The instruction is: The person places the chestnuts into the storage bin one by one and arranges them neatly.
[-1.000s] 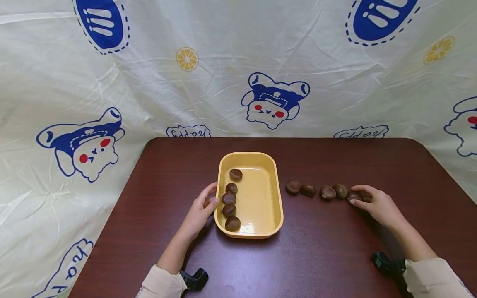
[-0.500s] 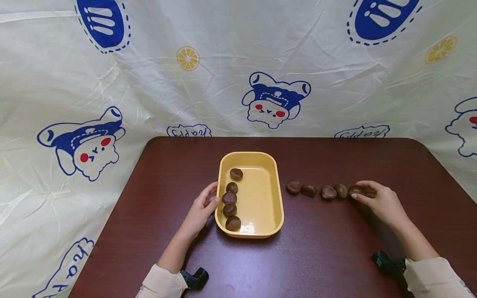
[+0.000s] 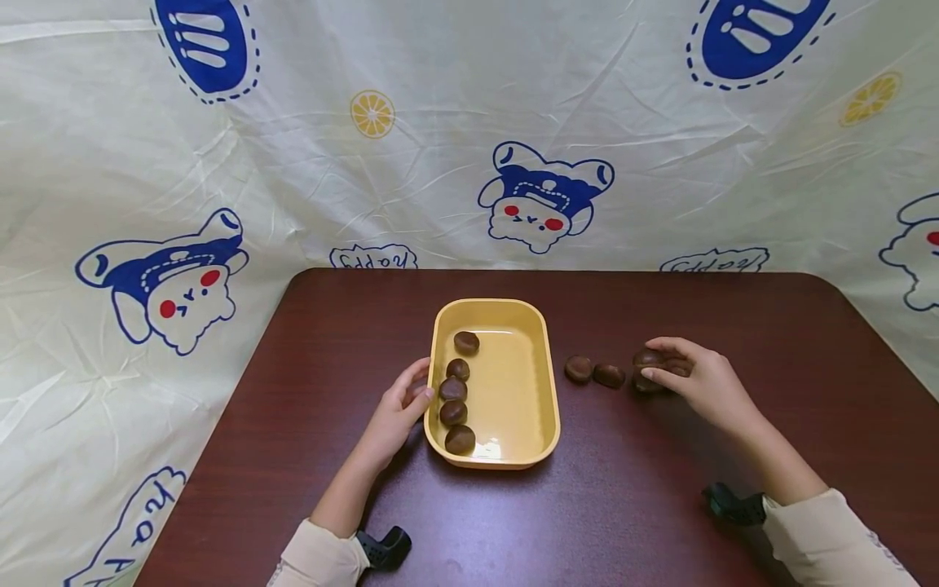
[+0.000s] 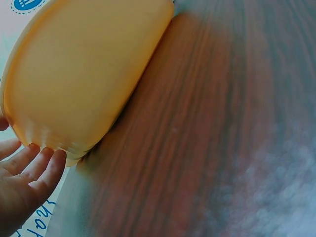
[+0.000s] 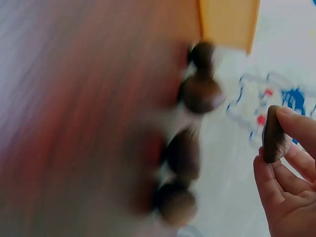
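A yellow tray (image 3: 517,399) stands on the table with several brown chestnuts (image 3: 453,389) lined up along its left side. My left hand (image 3: 392,416) holds the tray's left edge, thumb at the rim and fingertips against the outer wall in the left wrist view. In my right hand (image 3: 700,379) a chestnut (image 5: 274,136) is pinched between thumb and fingers, raised above the table. Below and beside that hand runs a row of loose chestnuts (image 5: 185,153); in the head view the hand and held chestnut partly hide the row's right end.
The dark wooden table (image 3: 513,522) reaches back to a white patterned cloth (image 3: 433,187). Two chestnuts (image 3: 578,369) of the row lie just right of the tray. A black wrist device (image 3: 385,549) sits on the left wrist, another black wrist device (image 3: 734,504) on the right.
My right hand has picked up the chestnut at the row's right end and carried it left, over the other chestnuts. The left hand and the tray have stayed in place.
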`<control>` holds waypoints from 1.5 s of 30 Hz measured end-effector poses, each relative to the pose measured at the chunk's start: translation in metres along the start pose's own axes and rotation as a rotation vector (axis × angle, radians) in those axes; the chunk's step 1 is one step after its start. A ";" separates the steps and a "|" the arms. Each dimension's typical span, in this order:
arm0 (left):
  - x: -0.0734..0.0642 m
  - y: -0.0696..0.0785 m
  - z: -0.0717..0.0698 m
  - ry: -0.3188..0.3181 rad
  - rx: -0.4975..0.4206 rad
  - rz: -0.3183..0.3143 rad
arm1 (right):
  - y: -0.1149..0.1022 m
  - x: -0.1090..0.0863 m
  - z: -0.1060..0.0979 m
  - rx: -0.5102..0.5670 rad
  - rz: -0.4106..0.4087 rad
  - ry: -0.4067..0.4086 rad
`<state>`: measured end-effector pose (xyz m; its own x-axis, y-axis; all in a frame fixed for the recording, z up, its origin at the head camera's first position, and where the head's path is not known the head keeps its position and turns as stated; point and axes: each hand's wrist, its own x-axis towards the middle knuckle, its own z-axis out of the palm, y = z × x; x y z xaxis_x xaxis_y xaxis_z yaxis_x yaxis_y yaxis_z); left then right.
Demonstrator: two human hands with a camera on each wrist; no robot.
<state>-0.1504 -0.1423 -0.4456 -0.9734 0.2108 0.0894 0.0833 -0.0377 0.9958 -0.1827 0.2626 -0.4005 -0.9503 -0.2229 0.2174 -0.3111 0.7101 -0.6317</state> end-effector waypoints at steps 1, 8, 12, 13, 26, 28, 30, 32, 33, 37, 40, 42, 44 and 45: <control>0.000 0.000 0.000 -0.004 -0.005 -0.002 | -0.005 0.002 0.003 0.010 -0.016 -0.012; 0.000 -0.001 0.000 -0.003 -0.007 0.005 | -0.043 0.012 0.030 0.134 -0.123 -0.105; 0.000 -0.002 0.000 -0.001 0.001 0.011 | -0.066 0.015 0.042 0.193 -0.176 -0.185; 0.000 -0.002 0.000 -0.001 0.001 0.012 | -0.071 0.017 0.046 0.214 -0.192 -0.209; 0.000 -0.002 -0.001 -0.002 -0.005 0.011 | -0.103 0.033 0.088 0.279 -0.347 -0.471; 0.001 -0.003 -0.001 -0.006 -0.006 0.013 | -0.105 0.036 0.093 0.282 -0.358 -0.514; 0.001 -0.003 -0.001 -0.009 -0.007 0.016 | -0.108 0.039 0.097 0.286 -0.365 -0.563; 0.001 -0.003 -0.001 -0.010 -0.007 0.018 | -0.110 0.041 0.100 0.287 -0.374 -0.615; 0.001 -0.003 -0.001 -0.010 -0.008 0.018 | -0.111 0.042 0.102 0.285 -0.379 -0.639; 0.000 -0.002 0.000 -0.005 -0.013 0.014 | -0.115 0.048 0.109 0.269 -0.386 -0.735; 0.000 -0.001 0.000 0.001 -0.011 0.011 | -0.118 0.051 0.114 0.238 -0.385 -0.798; -0.001 -0.001 0.000 0.005 -0.007 0.010 | -0.119 0.053 0.117 0.203 -0.383 -0.831; -0.001 -0.001 0.001 0.006 -0.004 0.012 | -0.120 0.054 0.120 0.165 -0.396 -0.850; -0.001 -0.001 0.001 0.006 -0.002 0.012 | -0.121 0.054 0.121 0.144 -0.406 -0.855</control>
<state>-0.1498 -0.1417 -0.4467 -0.9737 0.2043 0.1008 0.0941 -0.0425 0.9947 -0.1981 0.0844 -0.4023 -0.4400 -0.8870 -0.1406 -0.5636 0.3946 -0.7257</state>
